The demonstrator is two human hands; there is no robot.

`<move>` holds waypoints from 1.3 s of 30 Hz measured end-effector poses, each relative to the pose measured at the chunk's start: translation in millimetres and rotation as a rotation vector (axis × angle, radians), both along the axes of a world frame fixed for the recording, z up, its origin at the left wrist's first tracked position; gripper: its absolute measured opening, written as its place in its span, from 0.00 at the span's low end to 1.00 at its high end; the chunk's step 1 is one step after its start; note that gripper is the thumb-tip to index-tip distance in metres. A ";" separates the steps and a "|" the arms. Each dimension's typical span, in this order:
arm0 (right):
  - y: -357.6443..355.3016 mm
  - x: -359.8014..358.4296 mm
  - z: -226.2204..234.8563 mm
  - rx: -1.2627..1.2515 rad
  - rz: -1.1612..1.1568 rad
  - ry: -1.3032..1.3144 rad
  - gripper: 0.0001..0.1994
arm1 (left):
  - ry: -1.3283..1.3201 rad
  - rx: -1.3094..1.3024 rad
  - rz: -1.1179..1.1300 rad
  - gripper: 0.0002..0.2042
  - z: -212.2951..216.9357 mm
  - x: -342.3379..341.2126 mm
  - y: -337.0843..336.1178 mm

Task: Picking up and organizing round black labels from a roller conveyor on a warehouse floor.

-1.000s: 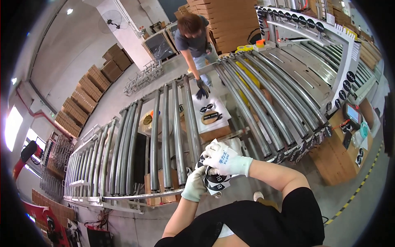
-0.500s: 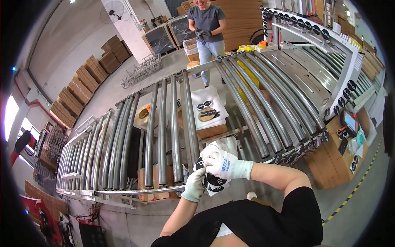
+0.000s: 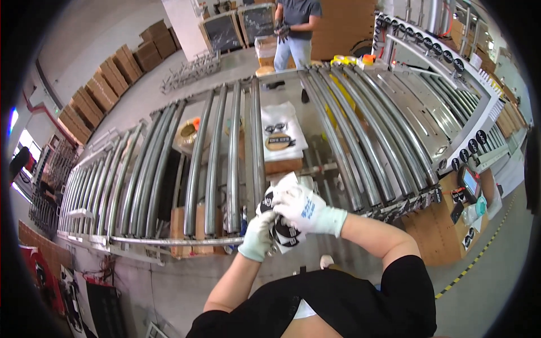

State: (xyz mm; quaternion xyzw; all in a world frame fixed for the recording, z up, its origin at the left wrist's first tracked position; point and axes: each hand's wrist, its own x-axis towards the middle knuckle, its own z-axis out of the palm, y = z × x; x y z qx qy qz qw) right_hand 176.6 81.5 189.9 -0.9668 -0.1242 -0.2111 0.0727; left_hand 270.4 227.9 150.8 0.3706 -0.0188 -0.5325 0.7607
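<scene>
Both my hands wear white gloves and meet over the front edge of the roller conveyor point(image 3: 183, 241). Between them is a white sheet of round black stickers point(image 3: 290, 241), its lower part hanging below my fingers. My left hand point(image 3: 260, 232) is closed on the sheet's left side, fingertips pinched against my right fingers. My right hand point(image 3: 301, 208) bends over the top of the sheet, thumb and fingers closed on it. Whether a single sticker is pinched between the fingertips is too small to tell.
Through a gap in the rollers shows a cardboard box point(image 3: 283, 165) with white sticker sheets point(image 3: 290, 121) on top. Across the conveyor stands a person point(image 3: 296, 34) in dark gloves. Yellow tape rolls point(image 3: 344, 59) sit at the far edge. A white machine frame point(image 3: 476, 121) rises at right.
The view has tilted and shifted, moving the scene slightly up and left. Both hands stay together on the sticker sheet, with the fingers slightly shifted.
</scene>
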 end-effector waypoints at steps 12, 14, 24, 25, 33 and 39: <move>12.8 20.2 33.7 0.055 0.117 -0.265 0.07 | -0.162 0.002 0.042 0.10 28.9 32.4 18.4; 13.4 18.1 35.8 0.102 0.108 -0.267 0.09 | -0.201 0.006 0.033 0.10 36.5 33.2 27.4; 40.0 36.0 59.3 0.155 0.040 -0.166 0.19 | -0.673 0.012 0.102 0.08 57.3 37.6 45.8; 42.4 39.2 59.1 0.157 0.059 -0.201 0.17 | -0.826 0.018 0.102 0.08 57.4 40.5 50.9; 47.9 46.5 48.6 0.013 0.141 -0.230 0.07 | -0.280 -0.150 0.096 0.13 47.3 41.1 50.3; 41.6 40.8 43.5 0.026 0.158 -0.250 0.09 | -0.068 -0.121 -0.002 0.13 4.9 66.6 35.7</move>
